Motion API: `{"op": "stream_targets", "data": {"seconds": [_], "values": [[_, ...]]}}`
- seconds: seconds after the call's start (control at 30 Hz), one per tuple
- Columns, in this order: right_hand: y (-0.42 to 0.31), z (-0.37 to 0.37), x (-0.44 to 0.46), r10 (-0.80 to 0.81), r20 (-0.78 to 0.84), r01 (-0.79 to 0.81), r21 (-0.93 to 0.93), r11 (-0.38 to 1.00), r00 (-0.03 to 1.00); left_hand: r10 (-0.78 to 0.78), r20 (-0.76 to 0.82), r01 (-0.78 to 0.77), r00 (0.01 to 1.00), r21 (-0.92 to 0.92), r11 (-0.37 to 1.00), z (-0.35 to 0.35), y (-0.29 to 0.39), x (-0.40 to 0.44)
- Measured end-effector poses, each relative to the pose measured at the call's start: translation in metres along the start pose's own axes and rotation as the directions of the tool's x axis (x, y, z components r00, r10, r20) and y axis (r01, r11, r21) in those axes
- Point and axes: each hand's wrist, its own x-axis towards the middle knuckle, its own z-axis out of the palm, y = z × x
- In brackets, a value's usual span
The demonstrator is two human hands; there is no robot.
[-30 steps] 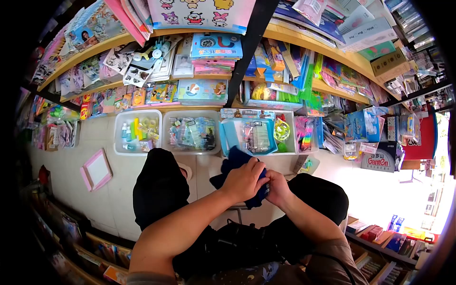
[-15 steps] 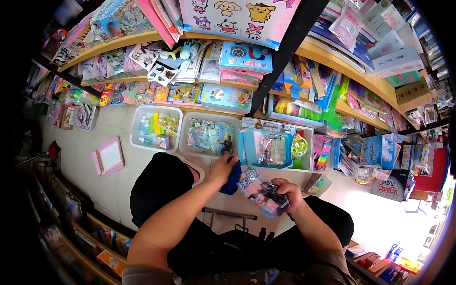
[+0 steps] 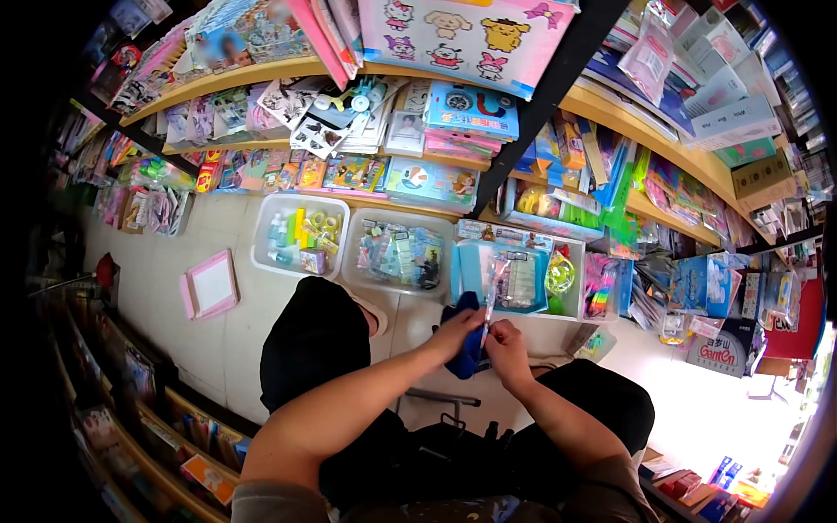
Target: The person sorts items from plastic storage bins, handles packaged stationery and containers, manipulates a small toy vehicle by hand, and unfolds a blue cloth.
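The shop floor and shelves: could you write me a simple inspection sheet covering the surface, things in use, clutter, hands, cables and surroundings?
Surface: pale tiled floor.
Things in use: dark blue cloth; clear packet, seen edge-on.
Clutter: pink-framed board lying on the floor; plastic tubs of small goods in a row before the shelves.
Hands: left hand grips the cloth; right hand is curled beside the packet's lower end, grip unclear.
Cables: nothing seen for certain.
Surroundings: crowded wooden shelves; strong light at the picture's right.
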Motion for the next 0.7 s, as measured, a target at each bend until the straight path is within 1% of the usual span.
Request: {"op": "stream_targets", "data": {"seconds": [0.03,0.07,0.17,0.2,0.27,0.3,0.33,0.37,0.4,0.43,0.47,0.5,0.53,0.57,0.6,0.67,0.7], "values": [[0.002,0.002,0.002,-0.065,-0.032,0.062,-0.07,0.996,0.997,0.031,-0.042,-0.029,0.999,0.051,0.998,0.004,-0.001,-0.001],[0.008,-0.001,0.007,-0.089,-0.008,0.086,-0.147,0.985,0.996,0.001,-0.024,0.0,1.0,0.042,0.999,0.006,-0.004,-0.003],[0.0,-0.007,0.014,0.018,0.137,0.01,-0.202,0.979,0.99,-0.007,-0.126,0.015,0.992,0.063,0.998,-0.002,-0.016,0.007],[-0.008,-0.006,0.014,-0.006,0.222,0.063,-0.249,0.967,0.975,0.136,-0.112,-0.123,0.984,0.119,0.985,-0.011,-0.018,0.011],[-0.028,-0.003,0.011,-0.043,0.387,0.178,-0.32,0.93,0.921,0.068,-0.234,-0.065,0.97,0.024,0.998,-0.018,0.003,0.003],[-0.029,-0.001,0.009,-0.033,0.466,0.227,-0.367,0.902,0.884,0.03,-0.29,-0.039,0.957,-0.025,0.999,-0.019,0.016,-0.004],[-0.029,0.0,0.006,-0.015,0.54,0.278,-0.409,0.869,0.842,0.046,-0.256,-0.073,0.966,-0.096,0.993,-0.022,0.026,-0.011],[-0.03,0.002,0.004,0.008,0.608,0.332,-0.445,0.832,0.794,0.06,-0.287,-0.094,0.956,-0.105,0.99,-0.028,0.026,-0.013],[-0.037,0.003,0.002,-0.036,0.65,0.432,-0.462,0.775,0.759,0.073,-0.318,-0.115,0.945,-0.113,0.987,-0.034,0.025,-0.013],[-0.027,0.005,0.003,-0.07,0.646,0.455,-0.451,0.768,0.76,0.085,-0.349,-0.135,0.933,-0.121,0.983,-0.041,0.022,-0.014],[-0.006,0.005,0.008,-0.104,0.643,0.478,-0.441,0.759,0.759,0.111,-0.4,-0.098,0.91,0.052,0.994,-0.052,0.016,-0.013],[0.011,0.005,0.014,-0.137,0.641,0.502,-0.431,0.75,0.755,0.159,-0.427,-0.048,0.89,0.259,0.965,-0.06,0.011,-0.015],[0.021,0.002,0.021,-0.1,0.567,0.396,-0.428,0.812,0.818,0.21,-0.442,0.013,0.872,0.45,0.893,-0.066,0.005,-0.019],[0.03,-0.003,0.031,-0.056,0.49,0.289,-0.415,0.863,0.87,0.267,-0.444,0.078,0.855,0.619,0.782,-0.073,-0.002,-0.021],[0.035,-0.006,0.04,-0.004,0.413,0.181,-0.391,0.903,0.911,0.316,-0.396,0.087,0.862,0.73,0.678,-0.081,-0.014,-0.023],[0.037,-0.011,0.053,0.144,0.301,-0.077,-0.225,0.971,0.943,0.245,-0.309,0.155,0.919,0.854,0.497,-0.078,-0.006,-0.049],[0.036,-0.01,0.057,0.227,0.251,-0.201,-0.127,0.971,0.941,0.199,-0.268,0.174,0.943,0.903,0.393,-0.078,-0.004,-0.059]]}}
